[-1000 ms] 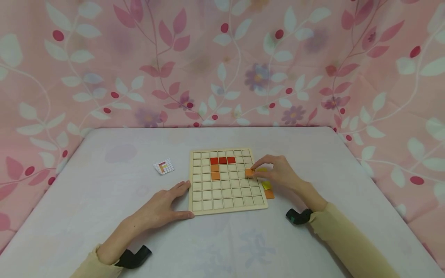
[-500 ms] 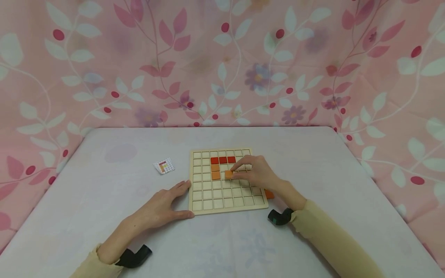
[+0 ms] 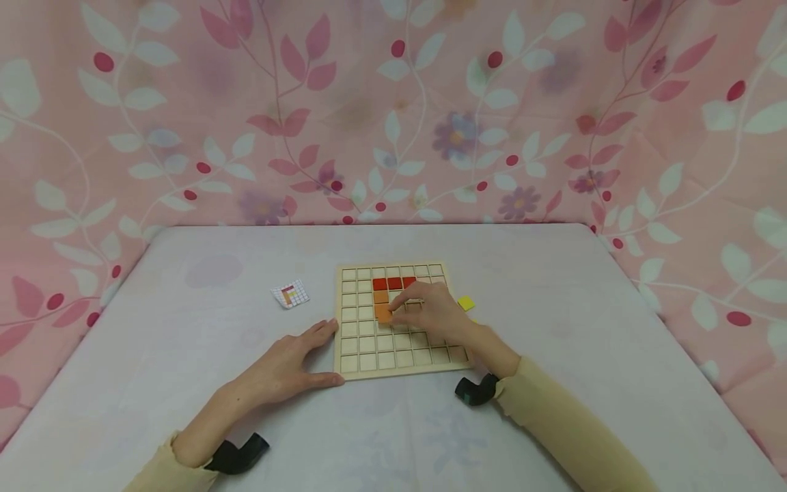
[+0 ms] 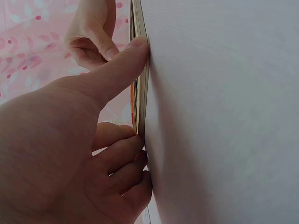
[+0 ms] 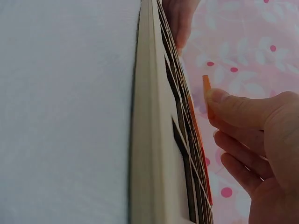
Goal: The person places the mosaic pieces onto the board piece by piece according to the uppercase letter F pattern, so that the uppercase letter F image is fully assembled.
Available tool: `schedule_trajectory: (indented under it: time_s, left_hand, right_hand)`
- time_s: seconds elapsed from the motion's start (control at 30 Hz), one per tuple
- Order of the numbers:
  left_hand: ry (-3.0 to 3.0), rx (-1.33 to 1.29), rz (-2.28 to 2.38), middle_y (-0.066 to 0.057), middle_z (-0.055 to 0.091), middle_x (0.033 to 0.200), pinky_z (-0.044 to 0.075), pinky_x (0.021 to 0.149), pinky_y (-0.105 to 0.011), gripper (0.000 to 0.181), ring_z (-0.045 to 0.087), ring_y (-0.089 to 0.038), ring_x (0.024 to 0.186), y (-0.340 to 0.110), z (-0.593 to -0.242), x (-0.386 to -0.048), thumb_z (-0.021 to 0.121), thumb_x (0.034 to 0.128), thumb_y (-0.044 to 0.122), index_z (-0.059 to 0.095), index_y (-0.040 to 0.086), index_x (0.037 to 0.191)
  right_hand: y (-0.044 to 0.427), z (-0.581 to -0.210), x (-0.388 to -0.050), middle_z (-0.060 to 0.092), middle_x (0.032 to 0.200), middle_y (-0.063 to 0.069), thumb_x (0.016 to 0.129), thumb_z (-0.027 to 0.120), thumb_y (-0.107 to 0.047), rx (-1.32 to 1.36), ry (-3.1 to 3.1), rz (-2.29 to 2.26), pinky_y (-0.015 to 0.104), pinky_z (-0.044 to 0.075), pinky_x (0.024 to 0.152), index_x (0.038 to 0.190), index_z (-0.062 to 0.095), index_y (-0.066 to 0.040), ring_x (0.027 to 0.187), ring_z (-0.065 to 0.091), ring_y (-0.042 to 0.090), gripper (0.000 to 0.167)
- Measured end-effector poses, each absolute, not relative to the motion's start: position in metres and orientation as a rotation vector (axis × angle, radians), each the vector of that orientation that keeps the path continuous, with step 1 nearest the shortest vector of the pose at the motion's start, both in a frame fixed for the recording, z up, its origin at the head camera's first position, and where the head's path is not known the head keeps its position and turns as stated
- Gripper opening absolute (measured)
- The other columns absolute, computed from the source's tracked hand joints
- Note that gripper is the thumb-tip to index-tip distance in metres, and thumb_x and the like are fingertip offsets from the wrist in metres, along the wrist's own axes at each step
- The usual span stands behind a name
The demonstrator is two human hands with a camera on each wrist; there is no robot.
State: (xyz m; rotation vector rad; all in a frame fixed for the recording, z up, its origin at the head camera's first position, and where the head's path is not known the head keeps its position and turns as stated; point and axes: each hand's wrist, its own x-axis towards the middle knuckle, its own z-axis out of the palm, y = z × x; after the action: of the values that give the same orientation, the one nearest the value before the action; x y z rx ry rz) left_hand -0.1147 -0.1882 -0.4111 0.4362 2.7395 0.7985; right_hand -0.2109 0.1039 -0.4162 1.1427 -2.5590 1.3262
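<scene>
A wooden grid board (image 3: 369,362) lies flat on the table. My left hand (image 3: 277,369) rests at its left side, thumb on the near left corner and fingertips against the left edge. Over the board, my right hand (image 3: 433,313) pinches an orange square tile (image 5: 206,86) between thumb and forefinger. In the right wrist view that tile stands apart from the board's surface. Red tiles (image 3: 394,283) form a row in the grid, with an orange tile (image 3: 380,296) under the left one. Below it, the held tile overlaps another orange tile in the head view.
A small paper card (image 3: 292,294) with a coloured grid pattern lies left of the board. One yellow tile (image 3: 466,303) is visible by the right edge; my right forearm hides most of what lies there. A floral cloth (image 3: 393,123) hangs behind the table.
My right hand has carried the orange tile leftward from the board's right edge to the orange column. The left hand has stayed in place.
</scene>
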Motion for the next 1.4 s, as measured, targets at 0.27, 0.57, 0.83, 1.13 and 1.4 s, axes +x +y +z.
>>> schedule_trajectory:
  time_s: [0.27, 0.57, 0.83, 1.13, 1.4]
  left_hand:
    - [2.744, 0.443, 0.795, -0.015, 0.035, 0.16, 0.035, 0.109, -0.063, 0.097, 0.04, -0.045, 0.14, -0.188, -0.411, -0.115, 0.077, 0.0788, 0.058, 0.036, 0.017, 0.156]
    - [2.733, 0.431, 0.8, -0.014, 0.035, 0.16, 0.034, 0.11, -0.064, 0.097, 0.039, -0.044, 0.142, -0.188, -0.411, -0.114, 0.077, 0.0789, 0.058, 0.036, 0.017, 0.156]
    - [2.732, 0.44, 0.811, -0.014, 0.034, 0.161, 0.035, 0.111, -0.061, 0.097, 0.038, -0.043, 0.143, -0.189, -0.411, -0.114, 0.078, 0.0789, 0.058, 0.036, 0.017, 0.156]
    - [2.733, 0.448, 0.819, -0.014, 0.035, 0.16, 0.036, 0.111, -0.06, 0.097, 0.039, -0.043, 0.142, -0.189, -0.412, -0.115, 0.078, 0.0786, 0.058, 0.036, 0.017, 0.156]
    - [2.73, 0.44, 0.818, -0.013, 0.035, 0.16, 0.035, 0.111, -0.062, 0.097, 0.039, -0.044, 0.142, -0.189, -0.412, -0.115, 0.078, 0.0788, 0.057, 0.036, 0.017, 0.156]
  right_hand:
    - [0.103, -0.423, -0.21, 0.076, 0.094, -0.004, 0.078, 0.087, -0.017, 1.099, -2.591, 1.332, 0.04, 0.056, 0.085, 0.094, 0.079, -0.013, 0.093, 0.069, 0.015, 0.019]
    - [0.1, -0.429, -0.209, 0.076, 0.094, -0.007, 0.078, 0.087, -0.022, 1.11, -2.638, 1.29, 0.029, 0.054, 0.088, 0.095, 0.079, -0.014, 0.093, 0.067, 0.008, 0.021]
    - [0.1, -0.43, -0.209, 0.076, 0.094, -0.006, 0.077, 0.087, -0.02, 1.157, -2.615, 1.248, 0.028, 0.054, 0.087, 0.095, 0.079, -0.013, 0.093, 0.067, 0.008, 0.021]
    - [0.1, -0.431, -0.209, 0.077, 0.092, -0.004, 0.077, 0.088, -0.019, 1.227, -2.552, 1.21, 0.027, 0.054, 0.085, 0.093, 0.079, -0.011, 0.09, 0.068, 0.009, 0.02]
    - [0.1, -0.431, -0.209, 0.076, 0.093, -0.004, 0.077, 0.088, -0.018, 1.236, -2.542, 1.17, 0.028, 0.054, 0.085, 0.093, 0.079, -0.011, 0.091, 0.068, 0.009, 0.02]
